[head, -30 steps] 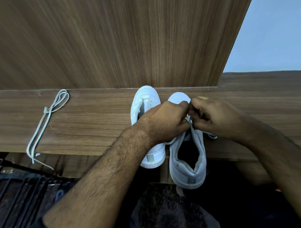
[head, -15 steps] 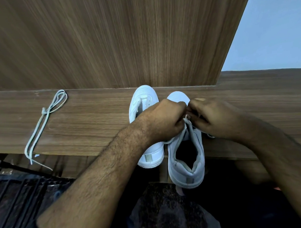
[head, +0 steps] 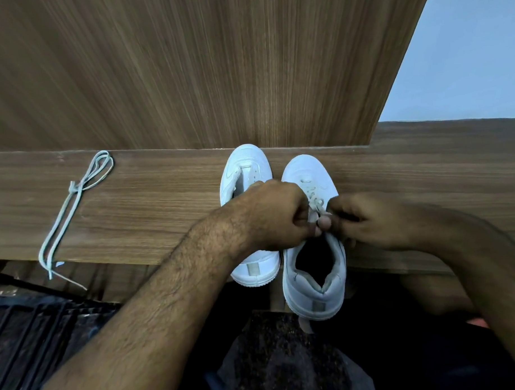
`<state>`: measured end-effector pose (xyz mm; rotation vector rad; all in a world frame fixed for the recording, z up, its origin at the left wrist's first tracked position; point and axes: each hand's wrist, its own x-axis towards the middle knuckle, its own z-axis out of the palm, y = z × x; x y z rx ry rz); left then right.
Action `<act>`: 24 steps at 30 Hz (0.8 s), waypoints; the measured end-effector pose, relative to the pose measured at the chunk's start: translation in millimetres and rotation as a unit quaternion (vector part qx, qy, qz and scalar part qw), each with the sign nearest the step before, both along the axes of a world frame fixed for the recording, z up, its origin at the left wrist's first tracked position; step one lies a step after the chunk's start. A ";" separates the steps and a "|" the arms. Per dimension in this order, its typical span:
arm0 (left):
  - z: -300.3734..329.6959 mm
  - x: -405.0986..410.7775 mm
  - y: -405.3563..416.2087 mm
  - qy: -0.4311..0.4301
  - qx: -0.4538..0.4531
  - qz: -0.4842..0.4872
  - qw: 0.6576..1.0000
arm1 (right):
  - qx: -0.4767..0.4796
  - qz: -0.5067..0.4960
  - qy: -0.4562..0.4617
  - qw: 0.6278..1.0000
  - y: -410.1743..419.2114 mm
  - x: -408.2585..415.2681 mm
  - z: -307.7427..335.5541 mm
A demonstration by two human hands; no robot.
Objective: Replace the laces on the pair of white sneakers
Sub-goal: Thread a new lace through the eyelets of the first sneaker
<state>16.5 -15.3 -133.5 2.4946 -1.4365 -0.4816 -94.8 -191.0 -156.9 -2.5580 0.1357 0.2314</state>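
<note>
Two white sneakers stand side by side on a wooden ledge (head: 151, 210), toes toward the wall. The left sneaker (head: 245, 169) shows no lace in its upper eyelets. The right sneaker (head: 313, 283) has a white lace (head: 316, 200) threaded over its tongue, and its heel hangs over the ledge's front edge. My left hand (head: 276, 216) and my right hand (head: 371, 220) meet above the right sneaker's tongue, both pinching the lace. The lace ends are hidden under my fingers.
A spare white lace (head: 72, 207), knotted into a loop, lies on the ledge at the left with its ends dangling over the front edge. A wooden panel (head: 216, 65) rises behind the sneakers. Dark bars (head: 33, 328) and my dark-clothed lap (head: 285, 357) lie below the ledge.
Both hands have slid nearer along the right sneaker, uncovering its toe and the crossed lace there. The sneakers and the spare lace have stayed put.
</note>
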 end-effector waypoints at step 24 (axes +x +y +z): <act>10.1 1.2 -4.9 0.085 -0.209 0.135 0.965 | 0.012 -0.220 -0.204 0.954 -0.3 16.1 6.2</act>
